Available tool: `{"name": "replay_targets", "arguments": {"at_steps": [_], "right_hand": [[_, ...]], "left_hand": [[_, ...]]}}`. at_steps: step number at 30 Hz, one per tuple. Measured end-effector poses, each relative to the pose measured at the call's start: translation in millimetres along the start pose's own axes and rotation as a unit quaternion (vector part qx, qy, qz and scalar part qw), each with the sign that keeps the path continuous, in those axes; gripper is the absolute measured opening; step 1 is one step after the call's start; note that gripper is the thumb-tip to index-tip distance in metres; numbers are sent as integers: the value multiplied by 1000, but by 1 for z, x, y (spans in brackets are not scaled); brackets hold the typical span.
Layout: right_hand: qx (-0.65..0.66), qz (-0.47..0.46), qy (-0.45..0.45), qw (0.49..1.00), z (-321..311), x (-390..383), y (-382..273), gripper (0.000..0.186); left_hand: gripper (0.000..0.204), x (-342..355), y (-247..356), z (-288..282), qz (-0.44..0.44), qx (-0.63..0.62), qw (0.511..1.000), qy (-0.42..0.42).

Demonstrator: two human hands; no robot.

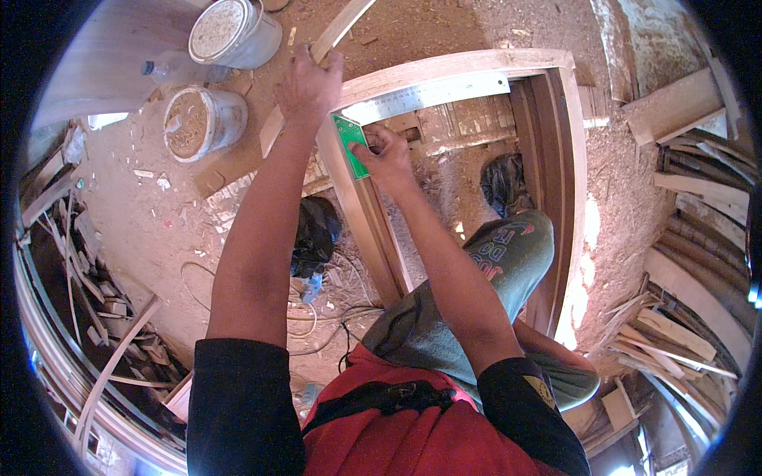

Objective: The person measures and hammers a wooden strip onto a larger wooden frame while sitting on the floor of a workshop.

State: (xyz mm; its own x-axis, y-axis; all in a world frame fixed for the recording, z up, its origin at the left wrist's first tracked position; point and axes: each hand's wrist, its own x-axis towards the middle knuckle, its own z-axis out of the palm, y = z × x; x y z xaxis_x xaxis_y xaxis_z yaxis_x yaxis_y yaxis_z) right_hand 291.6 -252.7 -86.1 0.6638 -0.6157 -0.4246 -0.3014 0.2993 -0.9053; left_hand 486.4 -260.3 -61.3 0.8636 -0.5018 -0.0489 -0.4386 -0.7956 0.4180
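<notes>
A pale wooden frame [452, 62] lies before me with darker inner edges. Across its far left corner sits a try square: its silver blade [436, 95] runs along the far rail, and its green stock [349, 144] lies against the left rail [353, 202]. My right hand [386, 161] is closed on the green stock, thumb on its face. At that corner my left hand [308, 89] is closed around a narrow wooden strip [343, 30] that slants away to the upper right. Another pale strip end [271, 131] shows beside the left wrist; whether it is the same piece I cannot tell.
Two whitish buckets [205, 123] stand at the far left, with a clear plastic bottle [181, 68] between them. Black bags [315, 230] and a cable lie on the dusty floor. Wood offcuts [675, 341] pile up at the right, more at the left [103, 293].
</notes>
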Motion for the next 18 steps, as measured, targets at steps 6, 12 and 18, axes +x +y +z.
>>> {"name": "replay_targets", "arguments": {"at_steps": [6, 12, 18], "right_hand": [[46, 67, 50, 995, -7, -8, -12, 41], [98, -17, 294, 951, -34, -23, -60, 42], [73, -53, 179, 980, -71, -55, -102, 27]], "left_hand": [[70, 1, -3, 2, 26, 6, 1000, 13], [69, -1, -2, 2, 13, 36, 999, -9], [70, 1, -13, -2, 5, 33, 999, -5]]}}
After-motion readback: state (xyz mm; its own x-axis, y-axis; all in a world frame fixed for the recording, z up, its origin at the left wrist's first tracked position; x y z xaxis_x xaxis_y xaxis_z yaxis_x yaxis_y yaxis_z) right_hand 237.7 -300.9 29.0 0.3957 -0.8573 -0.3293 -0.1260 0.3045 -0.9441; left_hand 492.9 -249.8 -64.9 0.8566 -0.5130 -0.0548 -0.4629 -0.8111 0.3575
